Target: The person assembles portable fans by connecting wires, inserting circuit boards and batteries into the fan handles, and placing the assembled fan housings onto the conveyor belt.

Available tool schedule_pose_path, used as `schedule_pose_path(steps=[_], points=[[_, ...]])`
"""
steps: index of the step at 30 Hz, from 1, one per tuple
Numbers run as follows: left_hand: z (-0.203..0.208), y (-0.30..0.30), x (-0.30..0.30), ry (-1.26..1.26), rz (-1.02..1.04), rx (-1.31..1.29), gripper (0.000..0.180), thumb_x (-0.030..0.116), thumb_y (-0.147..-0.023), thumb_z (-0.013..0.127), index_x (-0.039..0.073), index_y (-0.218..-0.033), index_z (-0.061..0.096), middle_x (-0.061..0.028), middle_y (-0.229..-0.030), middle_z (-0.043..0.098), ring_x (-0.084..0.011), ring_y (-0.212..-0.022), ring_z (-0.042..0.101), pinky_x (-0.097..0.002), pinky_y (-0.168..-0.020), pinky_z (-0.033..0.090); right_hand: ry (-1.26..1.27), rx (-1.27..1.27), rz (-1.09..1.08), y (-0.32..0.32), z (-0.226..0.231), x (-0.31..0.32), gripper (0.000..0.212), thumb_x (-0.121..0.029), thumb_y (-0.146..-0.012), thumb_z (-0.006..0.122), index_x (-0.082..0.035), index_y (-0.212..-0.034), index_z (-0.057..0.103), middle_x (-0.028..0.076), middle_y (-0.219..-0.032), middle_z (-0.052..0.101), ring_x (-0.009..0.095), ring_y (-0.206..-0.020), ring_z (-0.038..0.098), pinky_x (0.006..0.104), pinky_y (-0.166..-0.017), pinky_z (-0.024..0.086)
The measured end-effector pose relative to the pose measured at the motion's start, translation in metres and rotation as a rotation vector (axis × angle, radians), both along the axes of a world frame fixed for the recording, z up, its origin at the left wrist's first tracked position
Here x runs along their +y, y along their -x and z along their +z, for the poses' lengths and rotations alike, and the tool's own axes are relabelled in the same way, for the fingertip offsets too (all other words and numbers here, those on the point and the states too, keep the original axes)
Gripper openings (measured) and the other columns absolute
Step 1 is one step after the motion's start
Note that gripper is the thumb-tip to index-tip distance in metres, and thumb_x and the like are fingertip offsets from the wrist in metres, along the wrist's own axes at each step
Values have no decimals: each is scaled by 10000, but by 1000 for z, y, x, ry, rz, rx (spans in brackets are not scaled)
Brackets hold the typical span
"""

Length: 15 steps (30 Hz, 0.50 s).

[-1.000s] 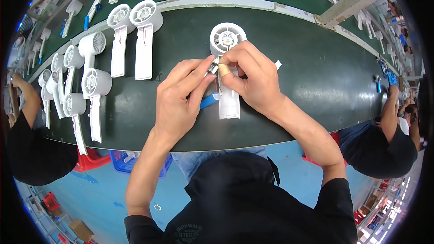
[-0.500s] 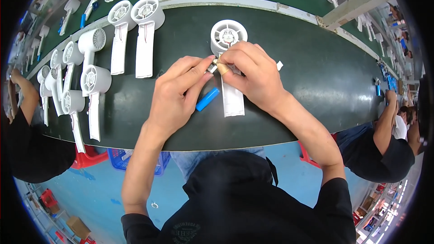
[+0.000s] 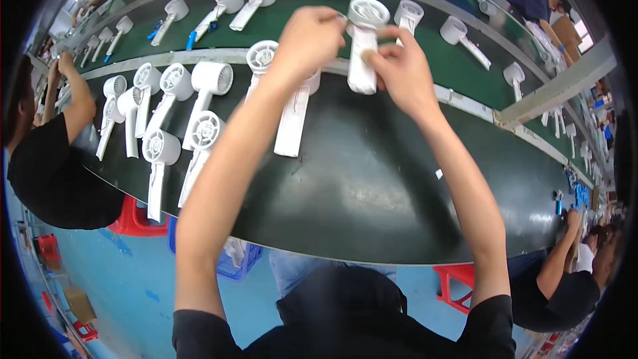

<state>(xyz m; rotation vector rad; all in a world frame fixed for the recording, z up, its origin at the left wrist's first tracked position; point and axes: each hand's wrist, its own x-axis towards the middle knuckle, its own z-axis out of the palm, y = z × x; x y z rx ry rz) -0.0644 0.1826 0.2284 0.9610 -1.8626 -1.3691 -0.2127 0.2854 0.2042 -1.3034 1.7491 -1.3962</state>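
- Our right hand (image 3: 407,72) held a white handheld fan (image 3: 363,50), fingers narrowed on the right side of its handle (image 3: 361,74).
- Our left hand (image 3: 311,40) had its fingers drawn close together just left of the fan's round head (image 3: 367,12); we could not tell whether they pinched anything.
- The held fan stood head away from us, appearing over the pale rail (image 3: 458,100) at the far edge of the dark counter (image 3: 372,226).
- Beside and behind our left forearm, more white fans (image 3: 175,82) lay on the counter, some partly hidden.
- A small white scrap (image 3: 438,173) lay near our right forearm.
- Past the rail, further fans rested on a green surface (image 3: 458,72), one beside a blue cylinder (image 3: 191,40).
- At the counter's right end, a co-worker's hand (image 3: 573,218) was near blue parts (image 3: 582,195).
- Below the counter's near edge, we saw a blue basket (image 3: 249,260) and red stools (image 3: 455,286).
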Motion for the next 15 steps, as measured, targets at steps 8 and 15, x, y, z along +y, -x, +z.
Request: schedule_pose_path(steps=[8, 15], points=[[-35, -6, -156, 221, 60, -308, 307, 240, -947, 574, -10, -1082, 690, -99, -868, 704, -214, -741, 667, -320, -704, 524, 73, 205, -80, 3, -78, -177, 443, -111, -837, 723, 35, -1193, 506, 119, -767, 700, 167, -594, 677, 312, -543, 547], [-76, -53, -209, 576, 241, -1057, 449, 204, -880, 575, 40, -1297, 551, -258, -1305, 587, -410, -1217, 566, -464, -1010, 477, -44, 307, -137, -6, -56, -121, 554, -419, -915, 680, 29, -1206, 533, 109, -778, 691, 195, -597, 675, 340, -627, 533]])
